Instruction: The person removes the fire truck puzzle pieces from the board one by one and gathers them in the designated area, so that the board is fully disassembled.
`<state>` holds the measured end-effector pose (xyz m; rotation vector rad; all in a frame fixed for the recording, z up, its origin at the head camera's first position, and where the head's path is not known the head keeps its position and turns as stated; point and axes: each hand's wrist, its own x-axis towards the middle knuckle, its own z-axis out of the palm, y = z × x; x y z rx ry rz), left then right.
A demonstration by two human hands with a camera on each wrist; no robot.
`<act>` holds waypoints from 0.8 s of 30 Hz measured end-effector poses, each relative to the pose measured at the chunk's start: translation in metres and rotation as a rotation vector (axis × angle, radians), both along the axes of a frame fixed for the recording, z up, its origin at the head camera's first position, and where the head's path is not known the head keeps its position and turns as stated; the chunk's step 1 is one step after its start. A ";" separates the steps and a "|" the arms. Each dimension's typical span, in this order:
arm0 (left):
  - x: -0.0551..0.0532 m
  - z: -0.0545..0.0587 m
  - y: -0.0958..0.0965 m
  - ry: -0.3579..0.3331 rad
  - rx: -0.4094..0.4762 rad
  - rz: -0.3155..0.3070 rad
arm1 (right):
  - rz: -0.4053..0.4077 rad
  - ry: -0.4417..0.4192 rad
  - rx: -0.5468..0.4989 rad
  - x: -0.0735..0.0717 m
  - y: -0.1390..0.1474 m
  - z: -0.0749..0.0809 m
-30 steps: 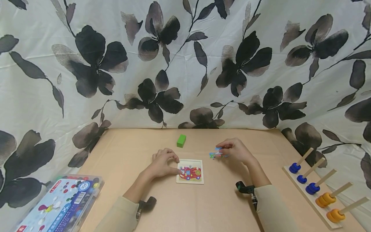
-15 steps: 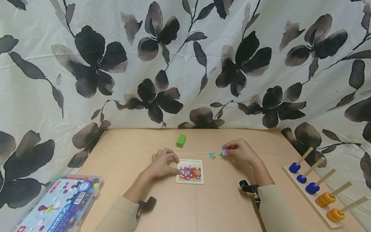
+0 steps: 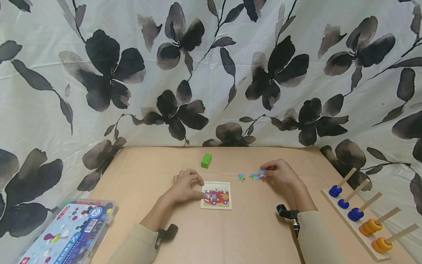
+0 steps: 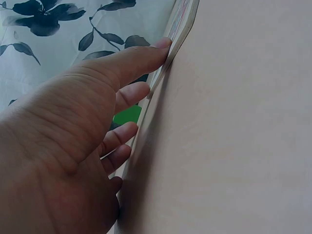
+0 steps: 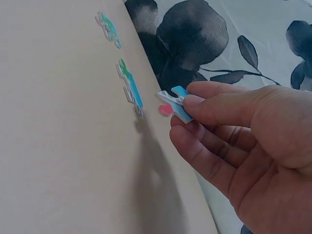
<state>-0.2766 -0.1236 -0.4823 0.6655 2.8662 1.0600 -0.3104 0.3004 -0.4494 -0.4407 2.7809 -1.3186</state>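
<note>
Shifted to the right since half a second ago, the right hand (image 3: pixel 280 174) now holds its jigsaw piece (image 5: pixel 181 113) farther from the tray (image 3: pixel 215 208), leaving a second piece (image 3: pixel 254 176) lying bare on the table (image 3: pixel 211 234). The thumb and forefinger pinch the jigsaw piece by one edge; in the right wrist view it is apart from the second piece, and its blue, white and pink parts show. A third piece (image 3: pixel 241 177) lies nearer the tray. The left hand (image 3: pixel 185 186) rests against the tray's left edge, thumb on the rim, its fingers relaxed alongside; the red car picture (image 3: pixel 216 198) lies within.

The jigsaw piece looks thin, stiff and very light, probably smooth enough to slip if pinched at a corner. Its narrow tabs may be the weakest parts, so a gentle hold across the broad body seems safest.
</note>
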 end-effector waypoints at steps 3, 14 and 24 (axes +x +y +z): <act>0.000 0.000 0.000 0.000 -0.002 0.000 | 0.000 -0.031 -0.014 0.000 0.003 -0.001; 0.000 -0.001 0.000 0.000 -0.002 0.007 | -0.015 -0.105 -0.043 -0.001 0.007 -0.004; -0.001 -0.001 -0.001 -0.001 -0.012 0.009 | -0.039 -0.149 -0.022 0.001 0.009 -0.006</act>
